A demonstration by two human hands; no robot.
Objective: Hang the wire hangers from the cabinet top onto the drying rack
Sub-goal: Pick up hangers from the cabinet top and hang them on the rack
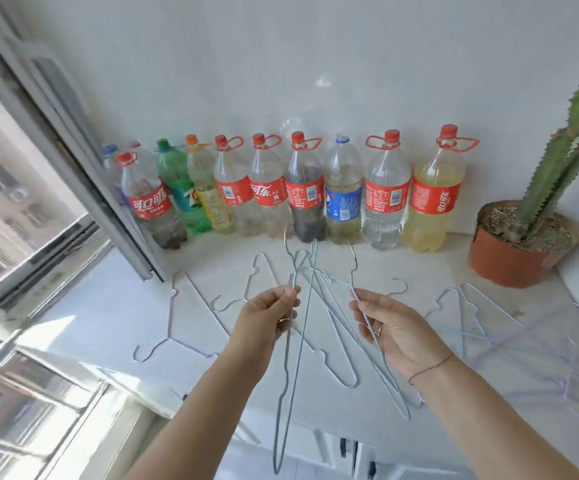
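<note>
The head view looks down on a white cabinet-top surface [108, 306]. A row of plastic bottles [267, 199] stands along the back wall. Most carry red Coca-Cola labels with the Chinese "可口可乐" in white, as on the yellowish-filled bottle [433, 199]. One bottle has a blue Pepsi label [343, 202] and a green one shows a "7" [177, 195].

The left hand [270, 317] pinches a pale blue wire hanger [285, 427] near its neck, fingers curled on the wire. Its long axis runs from the hook near the bottles down toward the person, past the surface's front edge. The right hand [395, 330] grips a second thin wire hanger [351, 275], fingers closed round it. That hook also points toward the bottles and the body slants back toward the person.

More wire hangers lie flat on the surface: at left [184, 341], in the middle [336, 341] and at right [461, 306]. A ribbed green cactus [565, 143] stands in a terracotta pot [502, 258] at right.
</note>
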